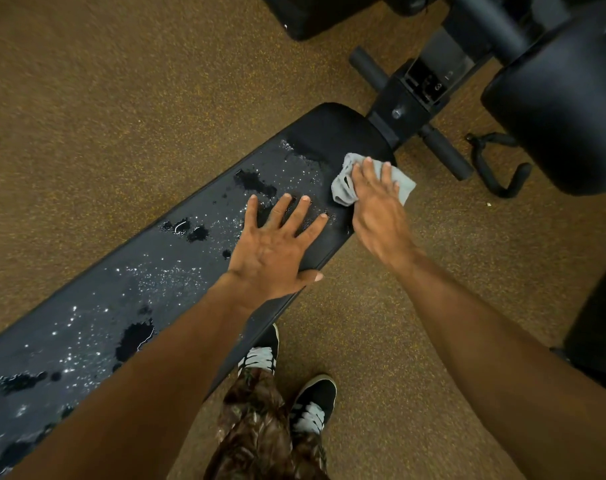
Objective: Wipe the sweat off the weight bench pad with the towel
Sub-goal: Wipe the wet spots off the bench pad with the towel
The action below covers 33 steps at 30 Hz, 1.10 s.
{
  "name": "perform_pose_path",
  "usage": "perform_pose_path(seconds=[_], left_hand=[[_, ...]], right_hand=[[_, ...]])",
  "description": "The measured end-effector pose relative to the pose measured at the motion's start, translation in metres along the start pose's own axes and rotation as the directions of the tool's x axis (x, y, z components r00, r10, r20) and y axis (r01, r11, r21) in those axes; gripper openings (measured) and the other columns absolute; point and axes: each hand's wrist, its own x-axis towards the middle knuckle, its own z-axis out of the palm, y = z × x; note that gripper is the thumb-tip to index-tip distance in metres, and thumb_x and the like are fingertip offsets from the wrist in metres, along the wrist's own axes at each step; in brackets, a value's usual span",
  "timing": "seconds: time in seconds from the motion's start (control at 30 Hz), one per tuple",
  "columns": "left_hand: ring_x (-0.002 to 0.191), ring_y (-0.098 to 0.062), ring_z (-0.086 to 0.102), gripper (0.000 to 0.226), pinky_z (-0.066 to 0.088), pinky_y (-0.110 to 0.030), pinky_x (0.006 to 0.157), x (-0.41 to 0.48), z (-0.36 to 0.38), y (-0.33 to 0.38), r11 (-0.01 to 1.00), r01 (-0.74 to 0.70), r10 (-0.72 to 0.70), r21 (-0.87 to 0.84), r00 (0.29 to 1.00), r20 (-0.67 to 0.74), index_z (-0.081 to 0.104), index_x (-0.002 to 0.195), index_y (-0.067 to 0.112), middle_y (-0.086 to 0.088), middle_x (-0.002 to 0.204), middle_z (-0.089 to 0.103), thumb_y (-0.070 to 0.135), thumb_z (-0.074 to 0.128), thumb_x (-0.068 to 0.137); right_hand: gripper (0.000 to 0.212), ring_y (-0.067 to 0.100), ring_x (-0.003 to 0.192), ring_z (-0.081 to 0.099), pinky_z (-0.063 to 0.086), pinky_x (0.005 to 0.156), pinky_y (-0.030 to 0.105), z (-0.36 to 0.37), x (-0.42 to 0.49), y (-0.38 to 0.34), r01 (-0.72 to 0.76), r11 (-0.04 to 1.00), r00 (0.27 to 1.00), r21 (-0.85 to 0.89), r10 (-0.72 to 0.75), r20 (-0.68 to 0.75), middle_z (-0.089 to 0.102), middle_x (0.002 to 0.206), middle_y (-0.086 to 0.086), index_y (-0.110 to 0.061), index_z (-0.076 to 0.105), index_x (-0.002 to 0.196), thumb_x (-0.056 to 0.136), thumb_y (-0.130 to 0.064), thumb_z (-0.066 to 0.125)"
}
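A long black weight bench pad (131, 282) runs diagonally from the lower left to the upper middle. Droplets and dark wet patches (253, 181) cover most of its surface. My left hand (277, 244) lies flat on the pad with fingers spread, holding nothing. My right hand (374, 199) presses a small grey towel (346, 188) onto the pad's near edge, close to the far end. The towel bunches under my fingers and sticks out on both sides of them.
The bench's black frame and foot bar (409, 105) stand beyond the pad. A curved black cable handle (495, 168) lies on the brown speckled floor (86, 98) at right. Other black padded equipment (558, 109) fills the upper right. My shoes (312, 403) are below the pad.
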Motion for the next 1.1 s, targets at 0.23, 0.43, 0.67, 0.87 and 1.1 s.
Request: perform_pose_path(seconds=[0.23,0.43,0.67,0.87,1.1], left_hand=[[0.149,-0.030,0.021,0.069,0.015,-0.059,0.119,-0.015,-0.009,-0.032,0.970,0.167,-0.192,-0.177,0.972,-0.134,0.026,0.155,0.028,-0.005,0.164,0.022,0.063,0.033,0.096],[0.151,-0.031,0.015,0.075,0.017,-0.060,0.117,-0.022,-0.004,-0.049,0.985,0.157,-0.162,-0.069,0.985,-0.064,0.019,0.157,0.030,-0.002,0.165,0.018,0.070,0.011,0.093],[0.147,-0.030,0.028,0.056,0.022,-0.057,0.117,-0.013,-0.012,-0.043,0.960,0.217,-0.249,-0.178,0.952,-0.180,0.033,0.153,0.021,-0.006,0.160,0.032,0.042,0.037,0.101],[0.149,-0.027,0.021,0.058,0.022,-0.056,0.117,0.002,-0.020,-0.063,0.972,0.205,-0.216,-0.117,0.972,-0.091,0.025,0.156,0.026,0.001,0.164,0.022,0.029,0.038,0.100],[0.152,-0.032,0.004,0.078,0.016,-0.060,0.119,-0.004,-0.010,-0.050,0.968,0.224,-0.228,-0.110,0.973,-0.025,0.007,0.159,0.027,-0.004,0.167,0.006,0.069,0.019,0.094]], right_hand=[[0.062,0.036,0.150,-0.009,0.009,0.122,0.053,0.050,-0.084,-0.033,0.275,0.960,0.958,-0.049,-0.269,0.097,0.001,0.165,0.015,-0.007,0.003,0.156,0.101,-0.013,0.031],[0.064,0.036,0.150,-0.010,0.006,0.122,0.053,0.025,-0.015,-0.035,0.080,0.996,0.996,-0.045,-0.081,-0.024,-0.003,0.165,0.012,-0.010,-0.001,0.156,0.101,-0.008,0.032],[0.067,0.041,0.150,-0.001,0.009,0.122,0.054,0.032,-0.016,-0.063,0.039,0.999,0.993,0.019,-0.036,-0.115,0.007,0.164,0.018,-0.005,0.011,0.155,0.095,0.001,0.038],[0.064,0.028,0.150,-0.012,0.005,0.124,0.046,0.043,-0.070,-0.051,0.302,0.949,0.950,-0.084,-0.293,0.108,-0.004,0.164,0.007,-0.016,-0.004,0.154,0.095,-0.006,0.019],[0.049,0.038,0.142,0.028,0.034,0.113,0.042,-0.004,0.027,-0.039,-0.008,1.000,0.964,0.027,0.015,-0.266,0.029,0.156,0.016,-0.012,0.042,0.147,0.099,-0.006,0.042]])
